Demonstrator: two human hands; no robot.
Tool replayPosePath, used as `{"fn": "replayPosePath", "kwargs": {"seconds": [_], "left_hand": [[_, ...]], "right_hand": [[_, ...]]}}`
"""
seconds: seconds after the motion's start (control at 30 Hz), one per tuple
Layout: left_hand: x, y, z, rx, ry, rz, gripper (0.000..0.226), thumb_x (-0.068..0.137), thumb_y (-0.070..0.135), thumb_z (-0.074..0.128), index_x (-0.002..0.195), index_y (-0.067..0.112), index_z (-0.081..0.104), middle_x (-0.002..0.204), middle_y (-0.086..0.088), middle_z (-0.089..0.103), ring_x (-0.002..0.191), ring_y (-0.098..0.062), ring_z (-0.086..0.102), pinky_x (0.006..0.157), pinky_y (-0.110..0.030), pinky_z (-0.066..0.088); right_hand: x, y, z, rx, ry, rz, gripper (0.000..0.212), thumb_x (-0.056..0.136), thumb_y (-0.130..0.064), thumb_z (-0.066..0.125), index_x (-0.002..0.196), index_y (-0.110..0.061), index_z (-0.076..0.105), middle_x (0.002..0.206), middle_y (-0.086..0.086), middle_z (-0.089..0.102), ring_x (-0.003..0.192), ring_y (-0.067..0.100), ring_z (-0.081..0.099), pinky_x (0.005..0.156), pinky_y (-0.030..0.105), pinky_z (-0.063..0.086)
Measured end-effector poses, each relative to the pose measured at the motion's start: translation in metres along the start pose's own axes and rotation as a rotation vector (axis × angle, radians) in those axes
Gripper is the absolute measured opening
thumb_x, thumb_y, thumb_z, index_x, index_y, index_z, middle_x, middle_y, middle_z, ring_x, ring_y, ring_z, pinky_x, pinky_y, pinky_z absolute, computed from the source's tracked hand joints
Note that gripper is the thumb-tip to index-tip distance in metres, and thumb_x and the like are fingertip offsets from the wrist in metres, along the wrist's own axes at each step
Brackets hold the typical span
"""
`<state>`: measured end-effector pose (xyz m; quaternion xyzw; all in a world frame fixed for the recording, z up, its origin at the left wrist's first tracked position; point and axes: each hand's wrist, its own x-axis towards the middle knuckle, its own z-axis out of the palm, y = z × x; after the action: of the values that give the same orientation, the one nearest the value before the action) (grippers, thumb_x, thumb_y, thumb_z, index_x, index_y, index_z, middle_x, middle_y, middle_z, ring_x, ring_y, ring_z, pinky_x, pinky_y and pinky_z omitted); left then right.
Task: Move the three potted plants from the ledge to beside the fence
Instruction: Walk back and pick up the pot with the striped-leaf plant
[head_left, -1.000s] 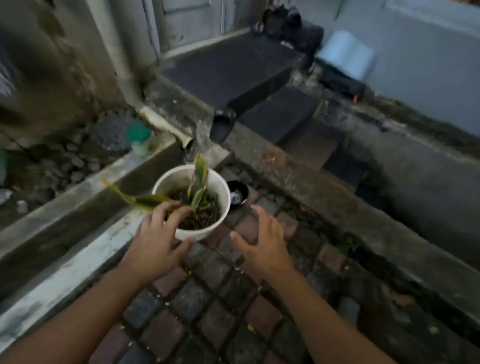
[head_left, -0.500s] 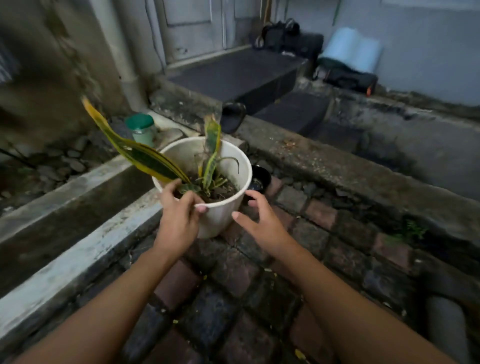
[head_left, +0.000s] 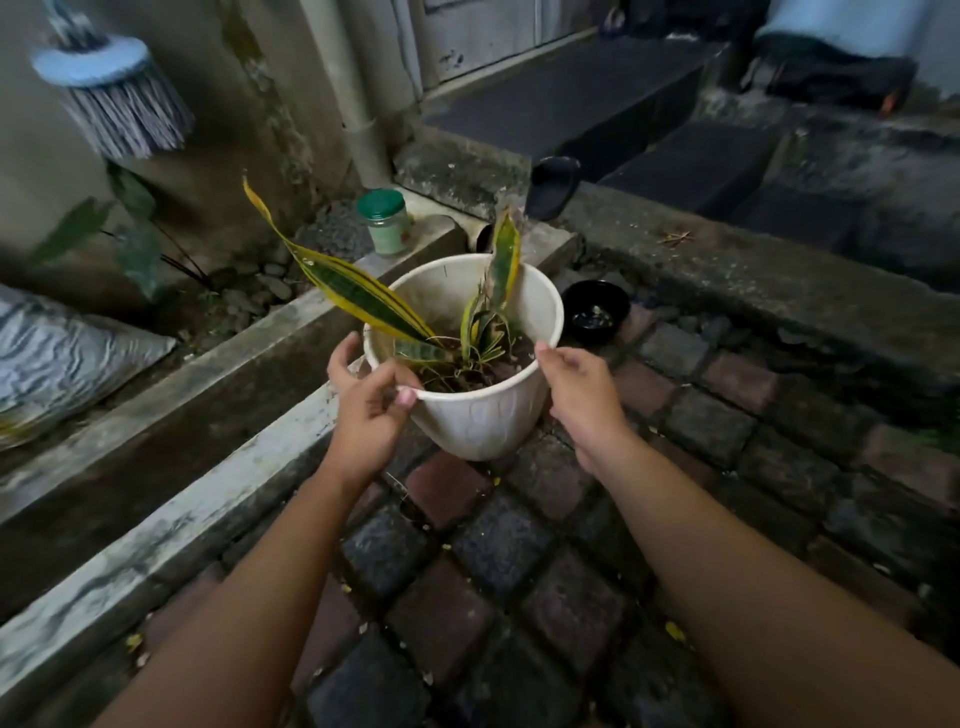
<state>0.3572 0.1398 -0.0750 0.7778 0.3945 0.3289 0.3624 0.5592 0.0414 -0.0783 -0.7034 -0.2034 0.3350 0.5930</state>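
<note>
A white plastic pot (head_left: 480, 415) with a yellow-edged snake plant (head_left: 363, 299) in dark soil stands at the centre, by the corner of a pale concrete ledge (head_left: 208, 499). My left hand (head_left: 366, 410) pinches the pot's near-left rim, thumb over the edge. My right hand (head_left: 584, 397) grips the right rim with its fingers curled over the lip. Whether the pot's base rests on the bricks or hangs just above them I cannot tell. No other potted plant and no fence is in view.
A small black bowl (head_left: 595, 312) sits just behind the pot. A green-lidded jar (head_left: 385, 222) stands on the ledge beyond. A raised concrete kerb (head_left: 753, 280) runs along the right, with dark steps (head_left: 649, 135) behind. A brush (head_left: 117, 98) hangs at upper left.
Both hands have closed in from either side and taken hold of the pot's rim. The view has dropped closer to the pot.
</note>
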Motion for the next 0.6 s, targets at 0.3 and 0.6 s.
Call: {"fn": "replayPosePath", "kwargs": {"seconds": [0.3,0.6], "left_hand": [[-0.007,-0.025,-0.002,-0.364,0.115,-0.123,0.012,0.106,0.031,0.046,0.104,0.030,0.058,0.104,0.001,0.055,0.092,-0.017,0.054,0.083,-0.042,0.041],[-0.021,-0.030,0.039,-0.217,0.151,-0.014,0.092,0.066,0.049,0.085,0.139,0.030,0.032,0.154,-0.019,0.036,0.148,-0.038,0.041,0.122,-0.061,0.036]], "right_hand": [[-0.039,0.011,0.041,-0.091,-0.034,-0.138,0.026,0.101,-0.034,0.066,0.086,-0.017,0.053,0.115,0.022,0.064,0.101,0.030,0.061,0.084,0.035,0.045],[-0.009,0.058,0.020,0.048,-0.170,-0.165,0.114,0.053,-0.087,0.079,0.139,-0.023,0.038,0.149,0.010,0.049,0.134,0.024,0.055,0.110,0.045,0.052]]}}
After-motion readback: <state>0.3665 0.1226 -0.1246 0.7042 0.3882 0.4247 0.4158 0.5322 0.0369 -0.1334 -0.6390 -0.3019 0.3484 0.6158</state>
